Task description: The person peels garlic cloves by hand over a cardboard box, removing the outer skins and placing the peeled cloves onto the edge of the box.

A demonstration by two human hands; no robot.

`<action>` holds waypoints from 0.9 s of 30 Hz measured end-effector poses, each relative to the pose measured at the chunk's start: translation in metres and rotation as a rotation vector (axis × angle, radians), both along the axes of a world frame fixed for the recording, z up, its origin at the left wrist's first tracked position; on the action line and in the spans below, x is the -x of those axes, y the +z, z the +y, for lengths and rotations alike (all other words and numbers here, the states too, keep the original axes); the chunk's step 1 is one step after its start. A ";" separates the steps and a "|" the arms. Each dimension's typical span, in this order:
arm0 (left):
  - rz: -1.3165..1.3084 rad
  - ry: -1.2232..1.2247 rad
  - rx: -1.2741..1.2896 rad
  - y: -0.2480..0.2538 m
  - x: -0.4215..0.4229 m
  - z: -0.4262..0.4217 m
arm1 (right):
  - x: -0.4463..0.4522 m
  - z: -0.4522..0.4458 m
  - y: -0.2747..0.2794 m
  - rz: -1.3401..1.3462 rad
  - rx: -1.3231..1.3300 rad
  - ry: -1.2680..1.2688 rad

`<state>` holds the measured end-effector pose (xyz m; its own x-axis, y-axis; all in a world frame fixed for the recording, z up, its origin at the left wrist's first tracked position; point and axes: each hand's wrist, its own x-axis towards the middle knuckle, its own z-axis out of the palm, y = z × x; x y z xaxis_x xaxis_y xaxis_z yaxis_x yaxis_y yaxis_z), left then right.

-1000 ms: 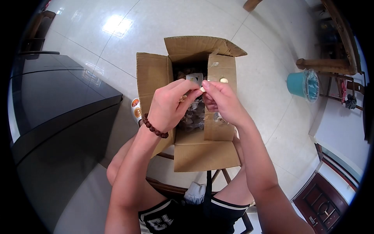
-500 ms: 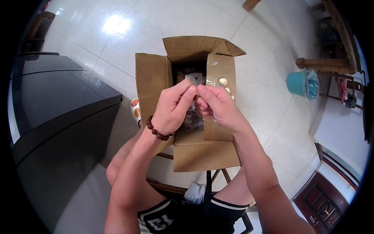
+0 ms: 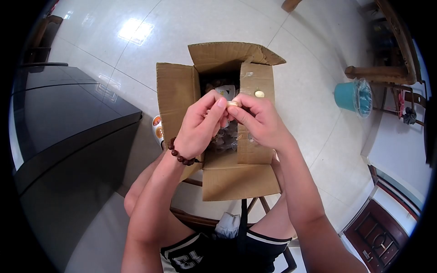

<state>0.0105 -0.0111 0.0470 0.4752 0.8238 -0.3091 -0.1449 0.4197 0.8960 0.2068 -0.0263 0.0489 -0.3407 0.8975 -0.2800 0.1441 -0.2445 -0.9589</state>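
Above an open cardboard box [image 3: 241, 183], my left hand [image 3: 200, 120] and my right hand [image 3: 259, 119] meet fingertip to fingertip. Between them they pinch a small pale piece [image 3: 233, 103], too small to identify for certain. A string of dark beads [image 3: 181, 157] circles my left wrist. On the box's right flap lies a pale round piece [image 3: 259, 94], just beyond my right hand. Crumpled clear plastic and scraps [image 3: 225, 140] show inside the box below my hands, along with a white printed packet [image 3: 225, 91]; my hands hide part of the contents.
A dark glossy cabinet [image 3: 77, 109] stands on the left. To the right, a teal bin [image 3: 346, 96] with a clear liner is beside wooden furniture [image 3: 380, 74]. My legs flank the box, and a slipper [image 3: 157, 127] shows at its left.
My fingertips have shifted slightly left, and the pale piece, hidden half a second ago, shows between them again. My right hand now covers the lower pale pieces on the flap.
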 end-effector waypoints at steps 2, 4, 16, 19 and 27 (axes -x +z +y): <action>0.044 0.013 -0.072 -0.002 0.000 0.000 | 0.001 0.001 -0.002 -0.035 -0.146 -0.013; 0.141 -0.012 -0.115 -0.006 0.003 0.002 | 0.005 0.000 -0.002 -0.071 -0.292 -0.026; 0.218 0.153 -0.365 0.003 -0.008 -0.003 | 0.016 -0.004 -0.007 0.375 -0.112 -0.340; 0.237 0.181 -0.449 -0.003 -0.009 -0.005 | 0.021 -0.006 -0.014 0.476 0.028 -0.428; 0.447 0.212 -0.586 -0.003 -0.006 -0.002 | 0.025 -0.004 -0.008 0.289 0.069 -0.494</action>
<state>0.0165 -0.0130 0.0440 0.2213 0.9719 0.0807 0.2589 -0.1383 0.9559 0.1819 -0.0299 0.0413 0.0425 0.9525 -0.3017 -0.2687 -0.2799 -0.9217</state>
